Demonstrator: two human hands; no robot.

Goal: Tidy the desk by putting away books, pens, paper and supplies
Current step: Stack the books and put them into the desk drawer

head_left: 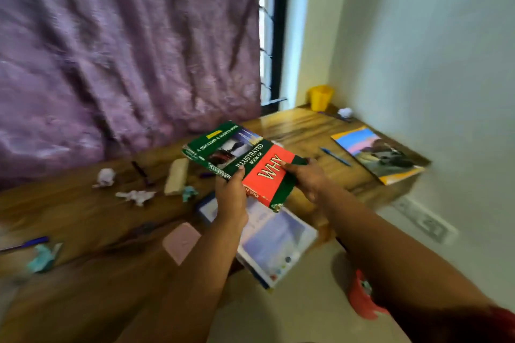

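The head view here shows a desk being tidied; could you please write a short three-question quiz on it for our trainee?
1. True or false: the green and red book lies flat on the desk, untouched.
2. Which item stands at the desk's far corner near the window?
A. a yellow cup
B. a lamp
C. a stapler
3. Fill in: the blue pen lies between the held book and the ______ book by the wall.

Key:
1. False: the left hand and the right hand both grip it above the desk.
2. A.
3. Picture-cover.
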